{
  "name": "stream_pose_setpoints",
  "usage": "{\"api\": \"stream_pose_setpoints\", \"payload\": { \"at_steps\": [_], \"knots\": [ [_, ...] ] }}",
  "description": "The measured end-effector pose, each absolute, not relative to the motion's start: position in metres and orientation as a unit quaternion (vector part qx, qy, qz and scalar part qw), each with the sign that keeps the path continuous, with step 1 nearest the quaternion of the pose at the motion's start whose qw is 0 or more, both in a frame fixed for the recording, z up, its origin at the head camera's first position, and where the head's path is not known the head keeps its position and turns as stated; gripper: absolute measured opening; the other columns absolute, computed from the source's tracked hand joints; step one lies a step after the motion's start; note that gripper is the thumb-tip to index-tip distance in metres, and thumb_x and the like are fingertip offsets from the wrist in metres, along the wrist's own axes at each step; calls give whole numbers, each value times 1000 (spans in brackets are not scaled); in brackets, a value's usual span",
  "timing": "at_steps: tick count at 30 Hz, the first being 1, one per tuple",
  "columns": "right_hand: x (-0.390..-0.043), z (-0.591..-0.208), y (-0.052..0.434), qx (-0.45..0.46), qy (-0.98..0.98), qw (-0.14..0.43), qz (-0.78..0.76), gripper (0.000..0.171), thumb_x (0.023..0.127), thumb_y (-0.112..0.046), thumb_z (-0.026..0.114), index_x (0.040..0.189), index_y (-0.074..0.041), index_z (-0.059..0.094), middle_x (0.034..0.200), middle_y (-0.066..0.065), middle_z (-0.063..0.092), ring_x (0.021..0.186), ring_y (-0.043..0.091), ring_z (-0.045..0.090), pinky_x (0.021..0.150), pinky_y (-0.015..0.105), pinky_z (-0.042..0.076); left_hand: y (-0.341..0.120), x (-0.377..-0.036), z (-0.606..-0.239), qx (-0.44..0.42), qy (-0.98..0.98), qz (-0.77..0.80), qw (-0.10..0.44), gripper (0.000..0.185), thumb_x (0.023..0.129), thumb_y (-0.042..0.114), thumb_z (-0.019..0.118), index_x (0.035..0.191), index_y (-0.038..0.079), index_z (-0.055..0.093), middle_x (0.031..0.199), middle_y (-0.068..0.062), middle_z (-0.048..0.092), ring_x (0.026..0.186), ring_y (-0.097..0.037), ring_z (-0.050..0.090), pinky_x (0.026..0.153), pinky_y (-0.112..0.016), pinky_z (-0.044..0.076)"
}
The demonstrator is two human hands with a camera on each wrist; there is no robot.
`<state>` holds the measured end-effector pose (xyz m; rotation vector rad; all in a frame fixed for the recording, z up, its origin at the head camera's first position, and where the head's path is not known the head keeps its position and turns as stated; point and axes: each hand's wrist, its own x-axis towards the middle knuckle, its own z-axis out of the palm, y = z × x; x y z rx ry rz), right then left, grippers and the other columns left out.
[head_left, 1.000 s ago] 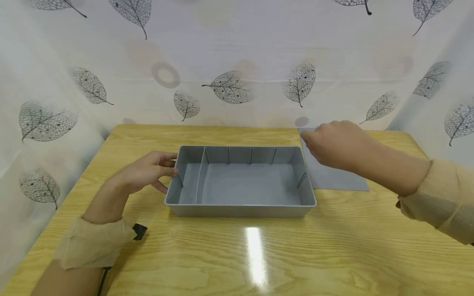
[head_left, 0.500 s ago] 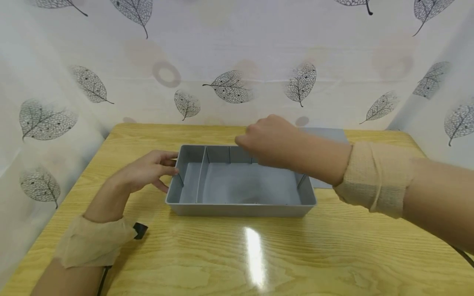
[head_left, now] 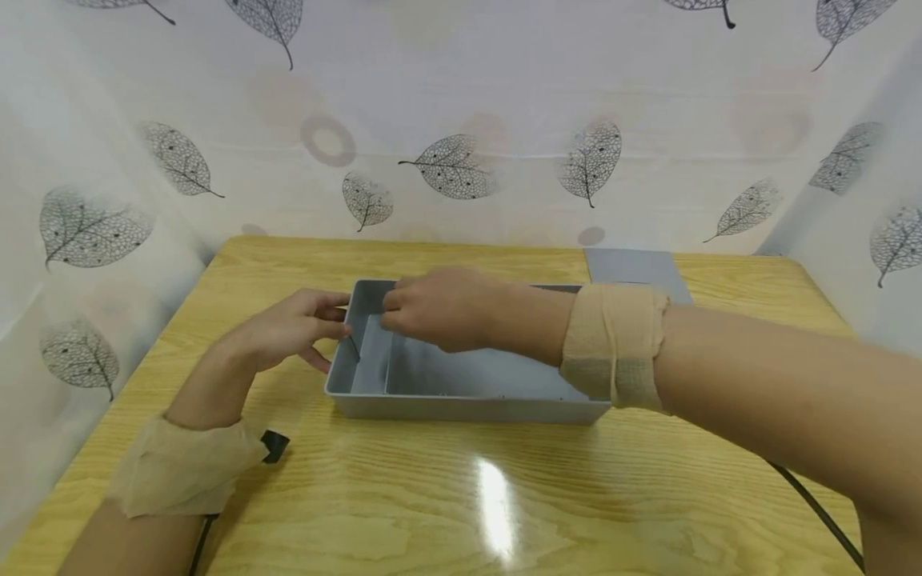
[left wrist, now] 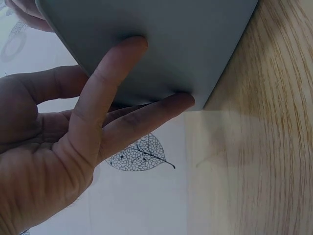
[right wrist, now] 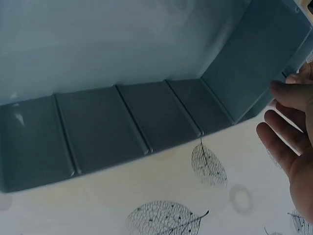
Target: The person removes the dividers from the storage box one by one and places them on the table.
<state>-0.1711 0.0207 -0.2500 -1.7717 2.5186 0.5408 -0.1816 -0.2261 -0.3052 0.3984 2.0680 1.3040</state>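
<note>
A grey plastic storage box (head_left: 461,410) stands on the table, long side facing me. Its upright divider (right wrist: 259,58) crosses near the left end. My left hand (head_left: 291,332) holds the box's left end, thumb tip over the rim and fingertips against the outer wall. In the left wrist view, two fingers of the left hand (left wrist: 93,117) press flat on that wall. My right hand (head_left: 450,308) reaches across the box and pinches the divider's top edge. In the right wrist view, the thumb of the right hand (right wrist: 301,122) meets that edge, lower fingers loosely bent.
A flat grey sheet (head_left: 637,268) lies at the table's back right, partly hidden behind the right arm. Raised ribs line the box's far wall (right wrist: 98,127). A leaf-print cloth (head_left: 504,184) hangs behind the wooden table (head_left: 403,496). Cables run along both arms.
My right hand has swept left from above the grey sheet, over the box, and down onto the divider. The left hand keeps its hold, and the box stays in place.
</note>
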Motion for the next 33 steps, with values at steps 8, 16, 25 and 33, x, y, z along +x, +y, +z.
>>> {"api": "stream_pose_setpoints", "payload": {
  "at_steps": [8, 16, 25, 33],
  "knots": [
    [-168, -270, 3, -564, 792, 112, 204, 49, 95, -8, 67, 141, -20, 56, 139, 0, 58, 127, 18, 53, 96, 28, 54, -225, -182, -306, 155, 792, 492, 326, 55, 104, 5, 43, 155, -4, 25, 148, -31, 44, 122, -39, 57, 76, -47, 62],
    [-171, -287, -12, -542, 802, 153, 199, 38, 95, -9, 66, 132, -22, 64, 124, 1, 65, 112, 17, 58, 93, 31, 54, -225, -181, -305, 149, 793, 492, 327, 56, 104, 3, 41, 156, -4, 23, 147, -33, 44, 124, -44, 55, 76, -47, 62],
    [-176, -296, -23, -556, 791, 159, 199, 20, 98, -23, 64, 115, -17, 72, 107, 1, 71, 98, 16, 64, 88, 31, 56, -224, -181, -306, 153, 789, 497, 327, 55, 103, 3, 40, 156, -4, 25, 145, -33, 47, 119, -41, 60, 75, -48, 62],
    [-179, -297, -28, -546, 794, 185, 193, 27, 96, -28, 68, 119, -15, 71, 107, 0, 72, 97, 12, 65, 87, 28, 57, -224, -180, -306, 154, 790, 496, 326, 55, 103, 3, 40, 156, -3, 25, 144, -32, 48, 118, -39, 60, 76, -48, 62]
  ]
}}
